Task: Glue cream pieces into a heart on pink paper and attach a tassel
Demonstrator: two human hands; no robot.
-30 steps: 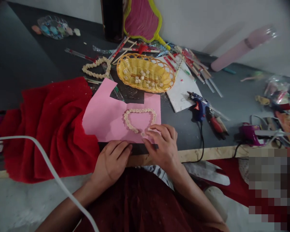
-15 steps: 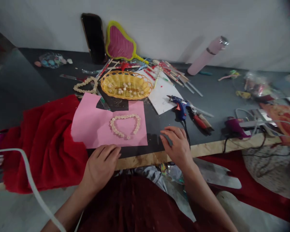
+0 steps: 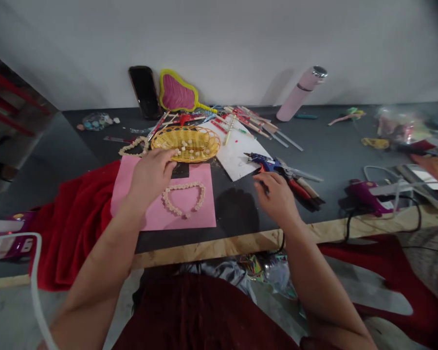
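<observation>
My left hand (image 3: 152, 171) reaches over the pink sheet (image 3: 149, 218) to the front left of the yellow woven basket (image 3: 190, 156). Its index fingertip is by a small pale bead, and the thumb stands apart from it. Several such beads lie in the basket. On the sheet rests a pale beaded strand (image 3: 167, 198) bent into a loop with a gap at its lower right. My right hand (image 3: 277, 197) hovers with fingers apart just in front of the blue glue gun (image 3: 272, 164), whose handle it partly hides; it holds nothing visible.
Red-handled pliers (image 3: 301, 189) lie right of the glue gun. Behind are a white sheet (image 3: 237, 158), sticks, a phone (image 3: 145, 91), a heart-shaped pink and yellow piece (image 3: 178, 92) and a pink bottle (image 3: 299, 97). A red cloth (image 3: 78, 218) is at left, a purple glue gun (image 3: 370, 197) at right.
My left hand has moved from the table's front edge up to the basket. My right hand has moved forward, closer to the blue glue gun. The camera view has tilted upward.
</observation>
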